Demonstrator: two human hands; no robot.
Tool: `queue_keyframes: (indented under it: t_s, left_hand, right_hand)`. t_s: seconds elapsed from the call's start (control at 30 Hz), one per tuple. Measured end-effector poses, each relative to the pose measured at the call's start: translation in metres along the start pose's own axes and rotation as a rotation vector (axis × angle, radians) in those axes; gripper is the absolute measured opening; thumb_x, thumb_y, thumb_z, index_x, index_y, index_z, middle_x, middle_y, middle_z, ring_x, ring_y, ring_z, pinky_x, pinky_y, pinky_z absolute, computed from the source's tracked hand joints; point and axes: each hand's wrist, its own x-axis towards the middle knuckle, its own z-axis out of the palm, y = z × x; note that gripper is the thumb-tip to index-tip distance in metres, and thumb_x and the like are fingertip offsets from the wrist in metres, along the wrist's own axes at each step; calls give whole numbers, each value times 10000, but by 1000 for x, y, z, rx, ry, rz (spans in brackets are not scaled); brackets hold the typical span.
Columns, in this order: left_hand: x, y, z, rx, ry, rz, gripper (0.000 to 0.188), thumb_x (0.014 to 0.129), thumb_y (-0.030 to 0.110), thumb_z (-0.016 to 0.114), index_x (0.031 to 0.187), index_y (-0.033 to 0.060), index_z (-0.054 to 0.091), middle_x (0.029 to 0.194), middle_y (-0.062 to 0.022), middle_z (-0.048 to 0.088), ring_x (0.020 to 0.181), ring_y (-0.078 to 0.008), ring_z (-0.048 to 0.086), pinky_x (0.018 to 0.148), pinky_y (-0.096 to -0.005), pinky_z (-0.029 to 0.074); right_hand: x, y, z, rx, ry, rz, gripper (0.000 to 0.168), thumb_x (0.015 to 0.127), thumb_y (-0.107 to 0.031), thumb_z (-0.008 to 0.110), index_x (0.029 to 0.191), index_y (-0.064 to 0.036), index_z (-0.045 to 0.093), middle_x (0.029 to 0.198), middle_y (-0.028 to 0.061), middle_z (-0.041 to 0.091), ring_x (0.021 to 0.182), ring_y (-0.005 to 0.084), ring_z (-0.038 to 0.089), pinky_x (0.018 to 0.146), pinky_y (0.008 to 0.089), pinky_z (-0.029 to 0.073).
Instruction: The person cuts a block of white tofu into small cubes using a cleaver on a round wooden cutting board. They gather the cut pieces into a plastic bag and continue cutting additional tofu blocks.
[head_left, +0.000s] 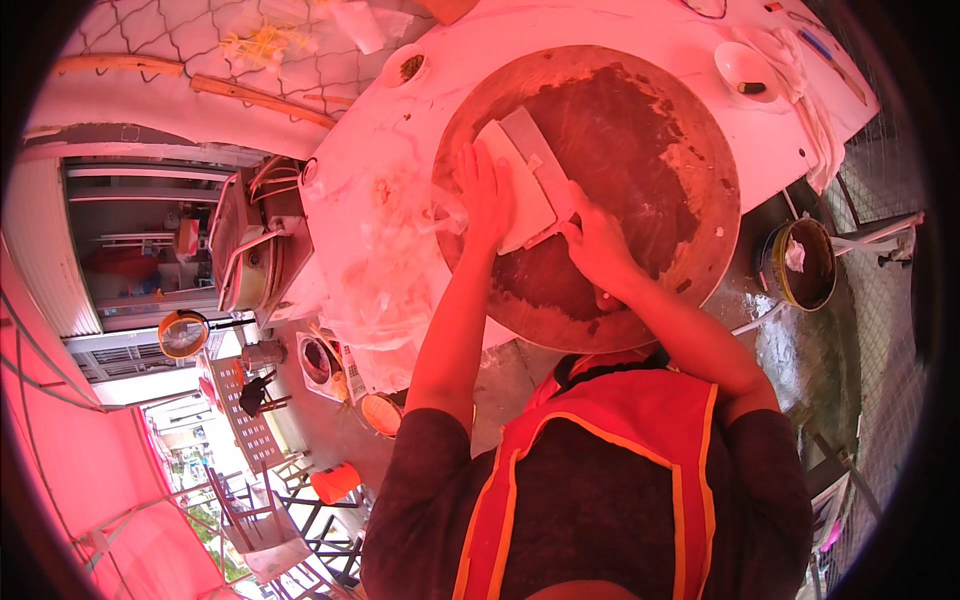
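A large round chopping board, dark and wet-looking in its middle, lies before me on a table. On its left part rests a pale rectangular slab, perhaps tofu or dough. My left hand presses flat along the slab's left side, fingers pointing away from me. Against the right side lies the broad blade of a cleaver. My right hand grips the cleaver low down, and the handle end shows beneath the wrist. Whether the blade touches the slab or has cut into it, I cannot tell.
Clear plastic lies at the board's left edge. A bowl with dark contents and a white bowl stand beyond the board. A cloth hangs at the table's right edge, above a round bucket.
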Motion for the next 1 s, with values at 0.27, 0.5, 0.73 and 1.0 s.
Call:
queue_keyframes:
  t_s: [0.27,0.5,0.73,1.0]
  left_hand:
    - [-3,-2,-1,-134,22,-27,597,1004,340,386,1462,-21,259,1543,-248,157,1445,-368,121,1171,-444,95]
    - [-19,2,-8,-159,-17,5,622,1001,329,394,1463,-50,222,1547,-263,115,1445,-392,85,1169,-458,87]
    - [-25,-10,3,-196,19,5,616,1023,342,338,1472,-53,188,1562,-244,63,1455,-366,38,1173,-424,56]
    - [-26,4,-6,-270,-16,-86,610,1028,310,332,1479,-56,149,1561,-253,36,1454,-379,19,1173,-448,48]
  right_hand:
    - [4,-4,5,49,4,38,540,854,-48,584,1363,14,415,891,206,629,808,342,635,739,396,497]
    - [5,-11,-8,203,-58,182,541,857,-49,587,1372,-8,426,883,177,635,776,276,635,741,360,501]
    - [-3,-6,9,16,-28,54,570,868,-60,570,1398,-11,363,1114,249,588,1029,426,570,862,461,462]
    - [-4,-7,20,84,-22,20,567,874,-65,554,1400,-20,345,1140,251,570,1059,434,548,885,468,452]
